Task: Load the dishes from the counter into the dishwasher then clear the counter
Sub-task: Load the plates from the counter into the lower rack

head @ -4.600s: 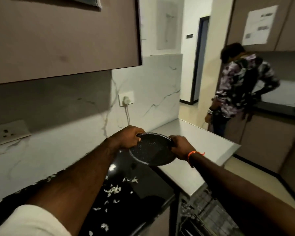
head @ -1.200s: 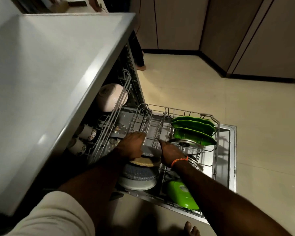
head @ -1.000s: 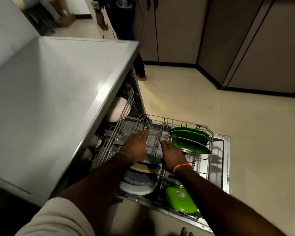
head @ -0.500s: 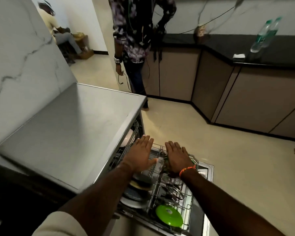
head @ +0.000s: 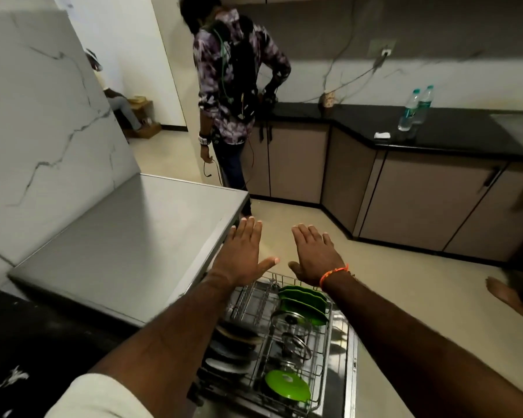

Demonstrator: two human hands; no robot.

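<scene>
Spread flat and empty, both hands, left (head: 242, 254) and right (head: 316, 255), were held above the rack (head: 320, 396); green plates (head: 303, 300) and what seemed dark pans (head: 236, 334) were racked below.

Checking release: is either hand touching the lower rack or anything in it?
Apart. In the head view the left hand and right hand are open and flat, raised above the lower rack; neither holds anything.

Standing person (head: 233, 95), two water bottles (head: 414, 108), paper cup (head: 328, 98)
</scene>
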